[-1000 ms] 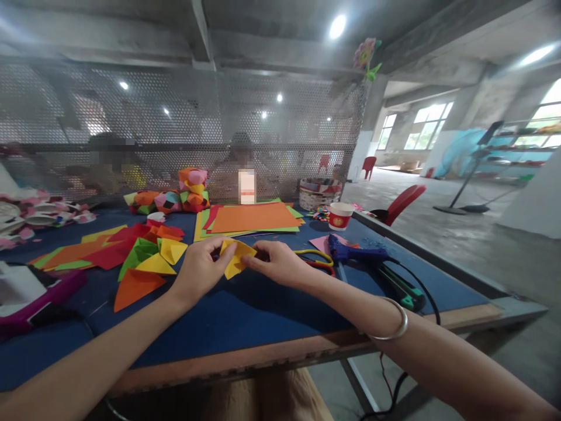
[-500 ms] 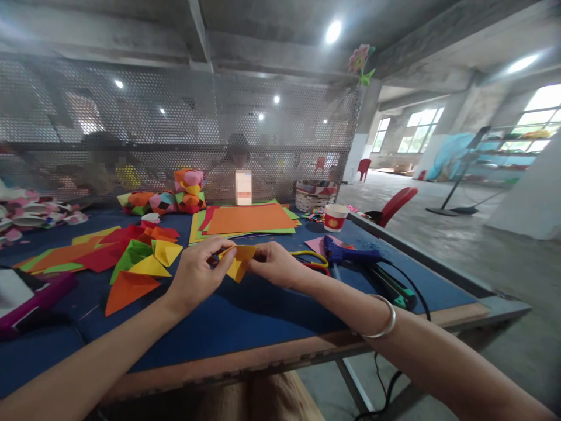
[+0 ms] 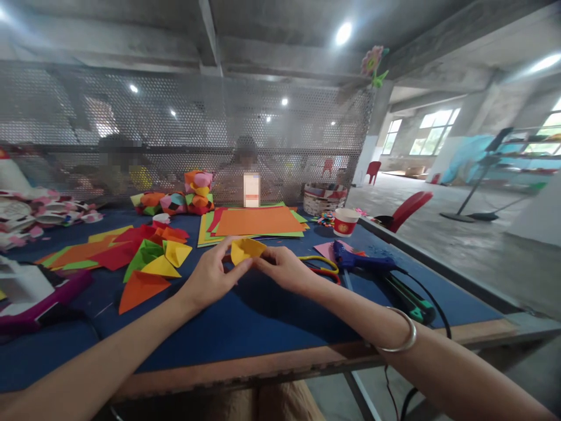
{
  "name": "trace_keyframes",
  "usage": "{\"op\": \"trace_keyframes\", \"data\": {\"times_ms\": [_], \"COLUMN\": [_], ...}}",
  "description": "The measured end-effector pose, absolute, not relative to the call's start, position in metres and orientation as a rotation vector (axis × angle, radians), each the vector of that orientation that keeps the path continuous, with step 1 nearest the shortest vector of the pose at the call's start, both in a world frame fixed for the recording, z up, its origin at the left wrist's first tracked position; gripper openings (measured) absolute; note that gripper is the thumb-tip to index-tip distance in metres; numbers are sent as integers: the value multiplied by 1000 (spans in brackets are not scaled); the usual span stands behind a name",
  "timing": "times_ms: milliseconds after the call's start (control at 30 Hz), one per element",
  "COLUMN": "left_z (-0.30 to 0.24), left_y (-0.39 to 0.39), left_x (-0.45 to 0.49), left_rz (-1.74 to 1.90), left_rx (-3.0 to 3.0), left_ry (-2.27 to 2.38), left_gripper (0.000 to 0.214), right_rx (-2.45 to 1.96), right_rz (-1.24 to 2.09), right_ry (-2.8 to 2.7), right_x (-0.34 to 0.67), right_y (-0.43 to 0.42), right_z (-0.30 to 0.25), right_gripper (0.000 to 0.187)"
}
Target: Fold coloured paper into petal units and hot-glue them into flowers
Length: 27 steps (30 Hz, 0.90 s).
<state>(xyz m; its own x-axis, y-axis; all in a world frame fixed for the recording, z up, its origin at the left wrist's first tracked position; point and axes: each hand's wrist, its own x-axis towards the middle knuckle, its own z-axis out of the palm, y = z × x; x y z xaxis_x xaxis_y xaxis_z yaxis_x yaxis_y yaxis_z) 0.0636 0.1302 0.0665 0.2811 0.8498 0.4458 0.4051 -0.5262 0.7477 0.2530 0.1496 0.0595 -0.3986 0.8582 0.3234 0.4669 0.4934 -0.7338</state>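
Between my two hands, above the blue table (image 3: pixel 245 327), is a small piece of folded yellow paper (image 3: pixel 246 249). My left hand (image 3: pixel 217 269) grips its left side and lower edge, thumb in front. My right hand (image 3: pixel 283 266) pinches it at the right corner, and a bracelet circles that wrist. The fingers behind the paper are partly hidden. Left of my hands lie folded paper pieces in green, yellow and orange (image 3: pixel 144 289). A stack of coloured sheets, orange on top (image 3: pixel 260 221), lies just behind the hands.
Right of my hands are scissors (image 3: pixel 324 261), a blue glue gun (image 3: pixel 363 259), a green-and-black tool (image 3: pixel 412 301) and a red-and-white paper cup (image 3: pixel 346 222). A woven basket (image 3: pixel 324 199) and a phone (image 3: pixel 251 190) stand at the back before a perforated screen (image 3: pixel 280 128).
The yellow paper has turned from a downward-pointing triangle to a rounded, raised shape. My left thumb has shifted right, below it. The whole view has swung slightly left.
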Motion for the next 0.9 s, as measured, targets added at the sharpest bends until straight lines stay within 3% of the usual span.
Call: {"op": "trace_keyframes", "data": {"times_ms": [433,533,700,900], "left_z": [88,103,114,123], "left_y": [151,168,178,165], "left_x": [38,3,-44,-31], "left_rz": [1328,1087,376,405], "left_rx": [2181,2507,2431,2316], "left_ry": [1393,1825,2357,2437], "left_gripper": [41,19,16,18], "right_rx": [-1231,-1304,-1470,-1738], "right_rz": [645,472,103,-33], "right_ry": [-1899,-1839,-1832,-1901], "right_x": [263,270,284,297], "right_y": [153,163,183,191], "right_z": [77,88,99,90], "right_gripper": [31,33,33,24]}}
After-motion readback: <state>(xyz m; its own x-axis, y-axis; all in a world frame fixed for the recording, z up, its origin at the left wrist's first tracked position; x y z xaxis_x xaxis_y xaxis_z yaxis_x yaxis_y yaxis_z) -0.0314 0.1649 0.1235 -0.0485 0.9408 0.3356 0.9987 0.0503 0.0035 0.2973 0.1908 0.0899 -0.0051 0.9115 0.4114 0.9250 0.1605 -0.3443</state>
